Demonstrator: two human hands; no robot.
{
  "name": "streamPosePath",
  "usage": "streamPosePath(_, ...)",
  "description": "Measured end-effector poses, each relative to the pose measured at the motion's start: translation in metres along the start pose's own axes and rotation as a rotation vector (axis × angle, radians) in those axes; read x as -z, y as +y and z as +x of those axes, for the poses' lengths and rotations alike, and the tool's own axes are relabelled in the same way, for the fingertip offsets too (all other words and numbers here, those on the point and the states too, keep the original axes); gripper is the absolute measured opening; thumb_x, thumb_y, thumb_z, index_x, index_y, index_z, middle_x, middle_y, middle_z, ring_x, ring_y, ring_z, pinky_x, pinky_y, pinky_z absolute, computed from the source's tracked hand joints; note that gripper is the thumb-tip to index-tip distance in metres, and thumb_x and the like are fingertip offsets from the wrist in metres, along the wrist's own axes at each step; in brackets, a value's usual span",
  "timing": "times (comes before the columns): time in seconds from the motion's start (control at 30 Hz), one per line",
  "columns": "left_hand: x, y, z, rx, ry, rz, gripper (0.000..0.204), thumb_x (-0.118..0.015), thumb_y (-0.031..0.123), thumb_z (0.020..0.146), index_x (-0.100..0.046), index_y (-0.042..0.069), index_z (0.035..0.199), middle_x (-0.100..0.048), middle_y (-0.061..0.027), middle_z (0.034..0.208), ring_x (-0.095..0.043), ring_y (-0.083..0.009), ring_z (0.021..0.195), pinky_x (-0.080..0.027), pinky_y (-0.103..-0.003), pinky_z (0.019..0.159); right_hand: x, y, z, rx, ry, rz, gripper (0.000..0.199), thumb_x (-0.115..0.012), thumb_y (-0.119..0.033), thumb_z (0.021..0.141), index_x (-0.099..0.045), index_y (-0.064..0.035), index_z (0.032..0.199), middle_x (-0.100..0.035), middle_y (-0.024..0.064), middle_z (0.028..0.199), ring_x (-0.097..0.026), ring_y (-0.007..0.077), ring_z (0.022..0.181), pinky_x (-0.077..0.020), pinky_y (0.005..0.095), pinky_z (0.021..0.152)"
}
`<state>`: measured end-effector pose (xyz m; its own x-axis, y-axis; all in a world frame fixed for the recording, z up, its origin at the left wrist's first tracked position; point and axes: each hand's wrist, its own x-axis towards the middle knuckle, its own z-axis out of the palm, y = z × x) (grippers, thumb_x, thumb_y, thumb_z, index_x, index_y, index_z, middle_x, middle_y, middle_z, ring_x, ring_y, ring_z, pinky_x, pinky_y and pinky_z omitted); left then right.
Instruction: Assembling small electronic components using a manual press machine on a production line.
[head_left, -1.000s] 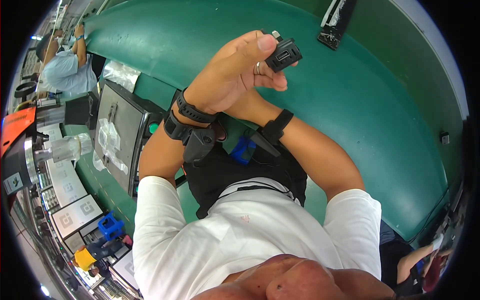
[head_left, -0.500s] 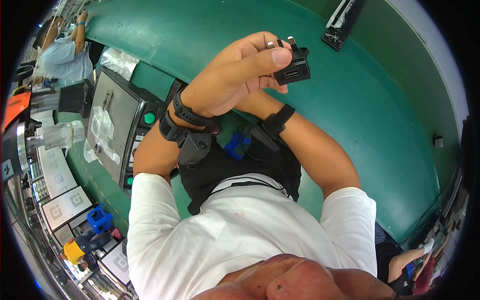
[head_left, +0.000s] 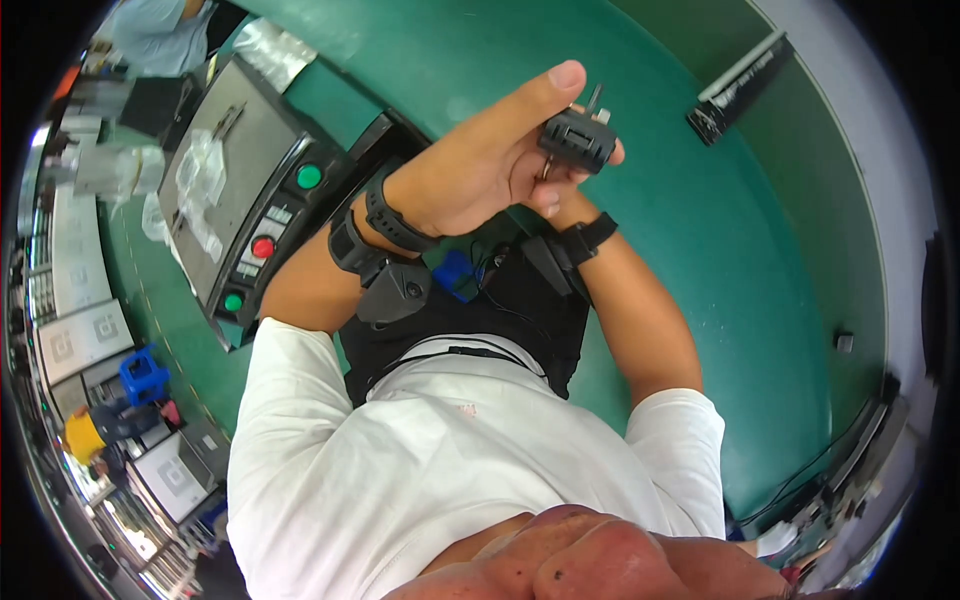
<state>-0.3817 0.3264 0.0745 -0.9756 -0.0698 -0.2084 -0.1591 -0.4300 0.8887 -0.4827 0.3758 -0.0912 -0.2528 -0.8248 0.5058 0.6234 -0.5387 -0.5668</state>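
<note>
A black three-pin plug charger (head_left: 578,140) with a USB slot is in my left hand (head_left: 490,165), above the green table. It lies against the fingers, which curl around and behind it. My left thumb is raised off the charger and points up and away. Metal pins stick out from the charger's far side. My right forearm comes in from the right, and the right hand is mostly hidden behind the left hand and the charger, so its fingers cannot be told apart. Black straps with small devices (head_left: 395,290) sit on both wrists.
A grey machine panel (head_left: 235,170) with green buttons and a red button stands left of my arm, with crumpled clear plastic bags on it. A dark bar (head_left: 735,90) lies at the far right. A small dark box (head_left: 844,342) is at the right. A co-worker's sleeve (head_left: 160,35) shows far left.
My left thumb has lifted off the charger. The charger has turned and moved slightly down, its slot facing differently. The view has shifted, bringing the panel's red button into sight.
</note>
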Motion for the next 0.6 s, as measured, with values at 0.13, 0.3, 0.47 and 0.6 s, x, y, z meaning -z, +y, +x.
streamPosePath(0.13,0.015,-0.017,-0.04,-0.103,0.069,-0.176,0.075,-0.032,0.069,0.097,-0.059,0.0,0.107,-0.062,-0.0079,0.091,-0.052,-0.0138,0.063,-0.041,-0.026,0.056,-0.014,-0.01,0.006,-0.022,0.064,-0.56,0.016,-0.061,-0.017,0.092,-0.063,-0.0024,0.088,-0.065,-0.0006,0.079,-0.059,0.009,0.074,-0.0453,0.0241,0.065)
streamPosePath(0.3,0.017,-0.03,-0.088,-0.248,0.17,-0.327,0.073,-0.031,0.069,0.097,-0.055,0.001,0.113,-0.059,-0.0069,0.084,-0.049,-0.0119,0.056,-0.039,-0.024,0.052,-0.036,-0.021,0.016,-0.366,0.225,-1.111,0.023,-0.061,-0.018,0.095,-0.06,-0.0027,0.078,-0.055,-0.003,0.067,-0.046,0.0056,0.062,-0.0375,0.0238,0.056)
streamPosePath(0.47,0.026,-0.044,-0.127,-0.297,0.245,-0.481,0.076,-0.028,0.072,0.095,-0.055,0.003,0.113,-0.051,-0.0034,0.069,-0.039,-0.0082,0.049,-0.032,-0.023,0.046,-0.099,-0.032,0.02,-0.278,0.268,-1.039,0.019,-0.061,-0.014,0.096,-0.06,-0.0027,0.081,-0.049,-0.0067,0.064,-0.041,0.0027,0.062,-0.0337,0.0214,0.055)
streamPosePath(0.6,0.029,-0.049,-0.148,-0.275,0.289,-0.515,0.071,-0.032,0.073,0.095,-0.059,0.007,0.099,-0.051,-0.003,0.064,-0.038,-0.0079,0.048,-0.03,-0.022,0.045,-0.16,-0.047,0.015,-0.066,0.06,-0.971,0.012,-0.07,-0.004,0.087,-0.062,-0.0022,0.096,-0.056,-0.0038,0.068,-0.042,0.0014,0.059,-0.0302,0.0193,0.051)
